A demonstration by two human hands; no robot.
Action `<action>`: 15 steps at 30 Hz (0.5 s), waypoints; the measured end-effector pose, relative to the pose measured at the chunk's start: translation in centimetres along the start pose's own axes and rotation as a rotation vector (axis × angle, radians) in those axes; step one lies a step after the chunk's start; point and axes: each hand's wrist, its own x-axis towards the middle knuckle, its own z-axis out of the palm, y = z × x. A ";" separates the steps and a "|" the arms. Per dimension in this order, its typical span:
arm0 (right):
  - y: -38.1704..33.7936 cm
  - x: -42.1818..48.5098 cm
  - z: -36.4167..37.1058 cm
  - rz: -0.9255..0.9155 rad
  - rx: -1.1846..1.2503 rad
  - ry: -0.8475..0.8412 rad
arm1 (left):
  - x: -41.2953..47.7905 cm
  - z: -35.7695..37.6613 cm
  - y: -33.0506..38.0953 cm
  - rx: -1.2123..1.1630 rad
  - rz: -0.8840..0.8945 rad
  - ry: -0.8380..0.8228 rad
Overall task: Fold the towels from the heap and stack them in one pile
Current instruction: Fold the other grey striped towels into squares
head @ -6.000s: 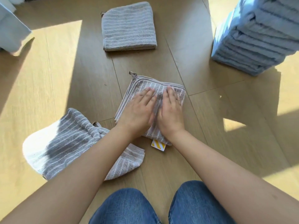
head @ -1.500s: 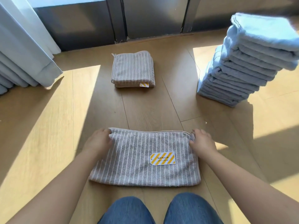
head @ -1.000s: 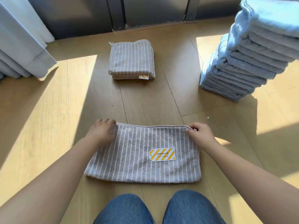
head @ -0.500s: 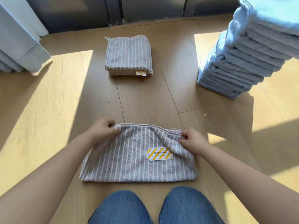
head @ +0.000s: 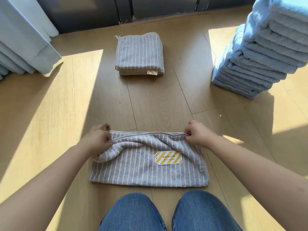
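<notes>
Both hands pinch the far hem of the grey striped towel (head: 141,165) on the floor (head: 50,114), just past the knees (head: 133,212): left hand (head: 98,140) at the left corner, right hand (head: 197,135) at the right, hem raised w/ cloth bunched under it. Left fingertips are hidden behind the hem. I can't read the tag's (head: 168,157) small print. Folded striped pile (head: 139,52) lies farther out, layer count unclear. Blue stack (head: 260,52) is cut off top & right.

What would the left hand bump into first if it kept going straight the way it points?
Mostly bare floor. The left hand, gripping the towel, points away and rightward, so it would probably reach the foot of the blue stack first, passing right of the folded pile. Depth is unclear.
</notes>
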 end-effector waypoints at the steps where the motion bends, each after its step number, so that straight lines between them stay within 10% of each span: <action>1: -0.1 0.0 0.0 0.008 0.006 -0.020 | 0.1 -0.1 0.0 -0.019 0.025 0.012; 15: 1.2 -1.8 -0.7 0.088 0.102 -0.045 | -0.9 -0.3 1.9 -0.328 -0.092 -0.107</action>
